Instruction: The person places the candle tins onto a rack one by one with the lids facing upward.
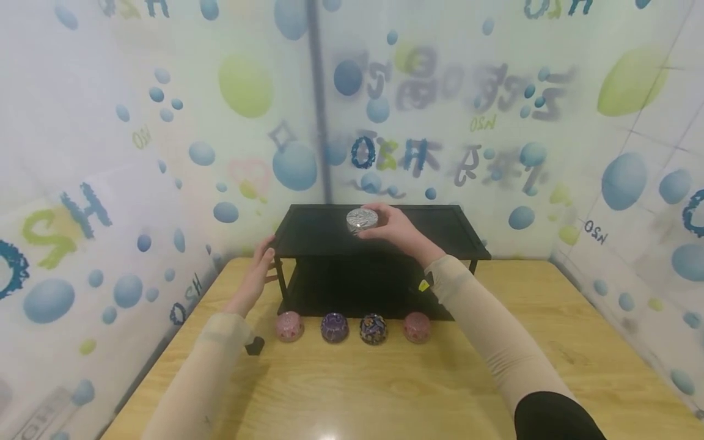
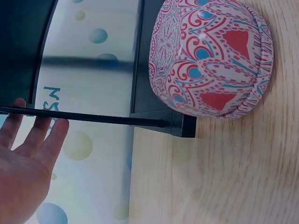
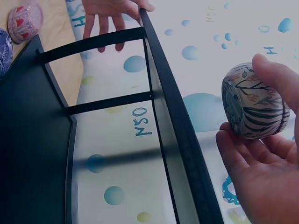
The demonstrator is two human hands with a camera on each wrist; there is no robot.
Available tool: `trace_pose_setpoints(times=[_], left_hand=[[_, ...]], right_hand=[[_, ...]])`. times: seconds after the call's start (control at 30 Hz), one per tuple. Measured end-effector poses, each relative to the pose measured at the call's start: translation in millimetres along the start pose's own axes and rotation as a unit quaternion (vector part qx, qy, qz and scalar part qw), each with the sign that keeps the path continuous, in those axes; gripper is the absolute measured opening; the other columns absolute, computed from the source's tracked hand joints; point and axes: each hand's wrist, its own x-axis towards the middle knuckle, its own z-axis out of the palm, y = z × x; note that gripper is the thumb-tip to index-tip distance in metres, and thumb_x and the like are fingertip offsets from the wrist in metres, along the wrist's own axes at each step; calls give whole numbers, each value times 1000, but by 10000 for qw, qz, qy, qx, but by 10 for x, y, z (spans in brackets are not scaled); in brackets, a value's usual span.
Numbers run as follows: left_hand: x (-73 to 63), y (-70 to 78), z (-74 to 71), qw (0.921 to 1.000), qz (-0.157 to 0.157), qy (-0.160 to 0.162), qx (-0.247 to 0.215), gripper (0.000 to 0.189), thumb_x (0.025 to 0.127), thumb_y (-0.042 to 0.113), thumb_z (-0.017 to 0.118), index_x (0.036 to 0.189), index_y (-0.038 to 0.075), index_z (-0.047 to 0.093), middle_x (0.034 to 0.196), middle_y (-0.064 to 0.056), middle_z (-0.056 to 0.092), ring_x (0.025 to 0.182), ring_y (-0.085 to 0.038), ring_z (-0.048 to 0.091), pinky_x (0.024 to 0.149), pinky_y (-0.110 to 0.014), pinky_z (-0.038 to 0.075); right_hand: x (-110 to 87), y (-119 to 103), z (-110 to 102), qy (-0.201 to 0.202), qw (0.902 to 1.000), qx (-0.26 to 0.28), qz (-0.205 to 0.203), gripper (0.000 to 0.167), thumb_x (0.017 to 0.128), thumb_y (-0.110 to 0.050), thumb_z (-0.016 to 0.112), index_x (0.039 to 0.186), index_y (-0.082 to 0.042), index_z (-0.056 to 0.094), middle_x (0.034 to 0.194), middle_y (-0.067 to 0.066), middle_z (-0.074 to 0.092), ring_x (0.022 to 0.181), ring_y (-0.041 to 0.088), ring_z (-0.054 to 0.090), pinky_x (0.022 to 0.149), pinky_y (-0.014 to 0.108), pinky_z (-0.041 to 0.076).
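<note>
My right hand [image 1: 397, 227] grips a small round tin [image 1: 362, 220] with a leafy black-and-white pattern, held over the top board of a black two-tier rack [image 1: 324, 235]. In the right wrist view the thumb lies on one side of the tin [image 3: 256, 102] and the fingers on the other. My left hand [image 1: 257, 275] is at the rack's left end, its fingers extended and touching the frame. The left wrist view shows these fingertips [image 2: 58, 126] along a thin black bar [image 2: 93, 117].
In front of the rack, a row of patterned tins stands on the wooden table [image 1: 352, 391]: a pink one [image 1: 289, 326], a purple one [image 1: 334, 328], a dark floral one [image 1: 373, 329] and another pink one [image 1: 417, 327]. A bubble-printed curtain [image 1: 247, 153] hangs close behind the rack.
</note>
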Motion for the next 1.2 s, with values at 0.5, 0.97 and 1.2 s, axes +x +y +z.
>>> trace_pose_setpoints(times=[0.5,0.97,1.2], left_hand=[[-50,42,4,10000,-20,34,-64,56,106,31,29,155,14,10,157,-24,5,131,-55,28,102,-67,31],[-33,7,5,9999,-81,68,-19,57,106,34,31,156,16,11,157,-24,7,131,-53,30,102,-66,32],[45,-143,-20,10000,-73,33,-32,56,106,34,29,156,17,9,157,-23,4,132,-55,27,101,-67,31]], right_hand=[[113,-39,122,-5,10000,-63,70,64,79,-7,79,137,-5,50,120,12,59,108,26,59,92,38,50],[208,-45,250,25,9984,-561,107,66,77,-17,82,135,-8,52,117,9,59,104,24,58,89,38,50],[247,-66,324,-31,9980,-610,132,69,76,-19,83,137,-9,51,118,9,58,104,25,57,88,38,51]])
